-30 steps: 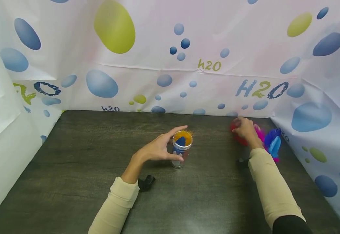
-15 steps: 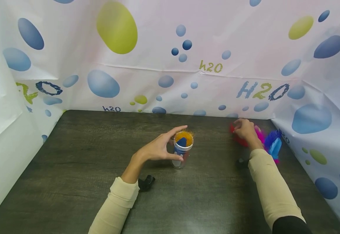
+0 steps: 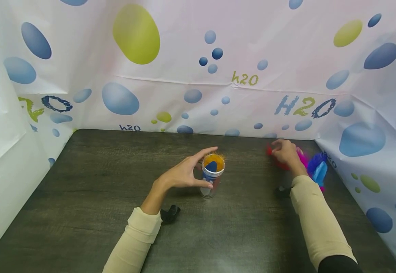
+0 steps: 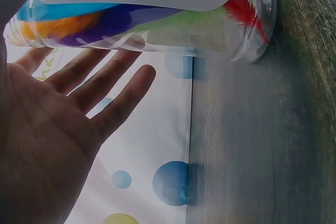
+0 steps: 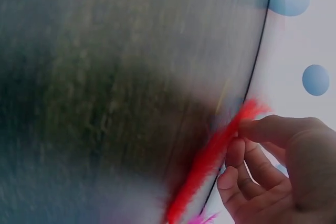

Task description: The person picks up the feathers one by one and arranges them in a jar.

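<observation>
A clear jar (image 3: 215, 176) with feathers inside stands upright and uncovered at mid-table. My left hand (image 3: 184, 172) holds it from the left, thumb in front and fingers behind, the index finger reaching past the rim. Through the jar wall (image 4: 184, 32) in the left wrist view, orange, purple, green, blue and red feathers show beside a pale label. At the far right, my right hand (image 3: 286, 152) pinches a red feather (image 5: 207, 166) between thumb and fingertips near its end. In the head view the hand partly covers that feather.
Pink, purple and light-blue feathers (image 3: 318, 168) lie just right of the right wrist. The dark wooden table (image 3: 82, 182) meets a white dotted backdrop (image 3: 170, 45) at the back and both sides. Black wrist gear (image 3: 170, 213) shows by the left cuff.
The red feather shifts slightly in the right hand's fingers. The left hand and the jar stay in place, and the head view has moved very little.
</observation>
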`<state>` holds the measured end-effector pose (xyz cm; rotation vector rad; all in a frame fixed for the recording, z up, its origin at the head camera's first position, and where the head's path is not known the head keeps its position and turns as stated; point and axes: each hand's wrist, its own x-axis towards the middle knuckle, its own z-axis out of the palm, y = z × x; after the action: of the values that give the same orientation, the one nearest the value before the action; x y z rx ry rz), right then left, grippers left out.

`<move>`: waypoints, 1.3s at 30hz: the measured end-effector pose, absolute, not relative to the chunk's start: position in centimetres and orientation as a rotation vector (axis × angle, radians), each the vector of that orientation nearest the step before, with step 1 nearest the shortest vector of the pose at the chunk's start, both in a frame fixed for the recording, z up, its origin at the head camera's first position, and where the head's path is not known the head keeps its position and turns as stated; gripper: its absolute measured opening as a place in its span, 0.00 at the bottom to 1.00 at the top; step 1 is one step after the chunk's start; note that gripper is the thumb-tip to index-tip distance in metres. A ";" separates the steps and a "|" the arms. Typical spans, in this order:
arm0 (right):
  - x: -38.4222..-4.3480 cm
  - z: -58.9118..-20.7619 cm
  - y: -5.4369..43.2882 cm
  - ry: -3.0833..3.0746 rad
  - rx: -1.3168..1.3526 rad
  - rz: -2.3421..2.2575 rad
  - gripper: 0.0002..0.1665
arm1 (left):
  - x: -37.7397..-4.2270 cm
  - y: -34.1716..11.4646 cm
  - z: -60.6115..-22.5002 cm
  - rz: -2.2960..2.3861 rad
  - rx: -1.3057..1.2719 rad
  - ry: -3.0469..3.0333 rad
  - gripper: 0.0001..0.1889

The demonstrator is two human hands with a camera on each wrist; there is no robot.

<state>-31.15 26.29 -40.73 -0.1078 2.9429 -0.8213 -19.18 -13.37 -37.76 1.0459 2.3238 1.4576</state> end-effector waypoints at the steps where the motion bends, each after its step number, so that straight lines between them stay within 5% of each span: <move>1: -31.1 -40.6 26.3 2.946 -0.107 -0.826 0.23 | -19.2 -13.4 -37.7 1.457 1.045 2.327 0.55; 26: -29.2 -38.6 25.4 3.133 -0.168 -1.202 0.23 | -19.2 -13.3 -38.0 1.451 1.064 2.341 0.55; 39: -27.9 -37.0 24.9 2.690 0.292 -1.614 0.32 | -19.1 -13.3 -37.8 1.447 1.045 2.345 0.55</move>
<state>-27.90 24.94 -36.96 0.2916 2.6902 -1.6138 -19.12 -13.32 -37.85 1.0446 2.3452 1.4473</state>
